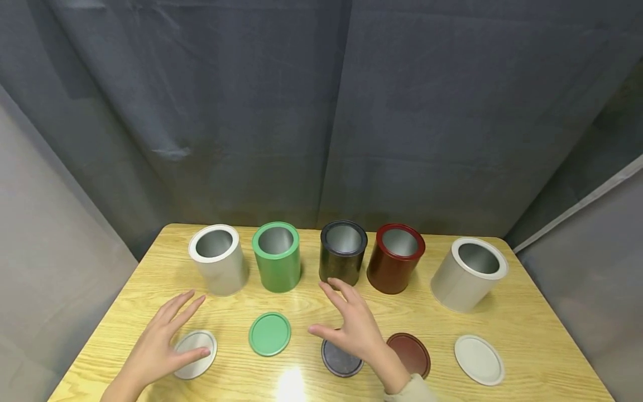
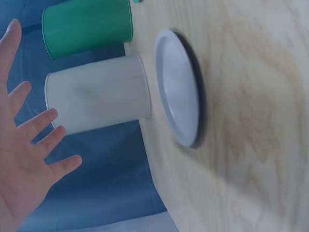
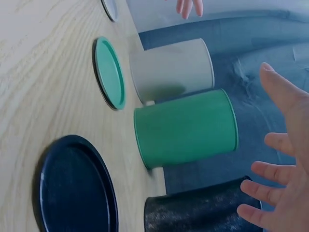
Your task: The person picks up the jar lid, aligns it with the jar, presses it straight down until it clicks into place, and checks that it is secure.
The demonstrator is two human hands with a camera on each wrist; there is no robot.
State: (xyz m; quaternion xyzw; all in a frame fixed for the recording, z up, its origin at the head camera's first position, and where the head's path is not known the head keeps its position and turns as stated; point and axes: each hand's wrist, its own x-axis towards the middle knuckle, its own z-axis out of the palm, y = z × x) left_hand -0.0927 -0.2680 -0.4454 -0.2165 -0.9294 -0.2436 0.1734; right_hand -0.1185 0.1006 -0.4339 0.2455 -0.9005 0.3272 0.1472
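My left hand (image 1: 163, 340) hovers over the white lid (image 1: 201, 357) at the left, fingers spread and nothing in them. Past its fingertips stands an uncovered white can (image 1: 226, 273). The right hand (image 1: 351, 324), also spread and holding nothing, is above the black lid (image 1: 341, 360) and hides part of it. Its fingertips overlap the foot of the black can (image 1: 341, 262) in the head view. Between the hands a green lid (image 1: 269, 334) lies flat in front of the green can (image 1: 278, 271). In the left wrist view the white lid (image 2: 178, 89) lies apart from the fingers.
Right of the black can stand a dark red can (image 1: 392, 271) and a cream can (image 1: 459, 285), both uncovered. A dark red lid (image 1: 412, 354), partly behind the right forearm, and a cream lid (image 1: 479, 360) lie before them. Grey curtains (image 1: 321, 111) enclose the wooden table (image 1: 542, 357).
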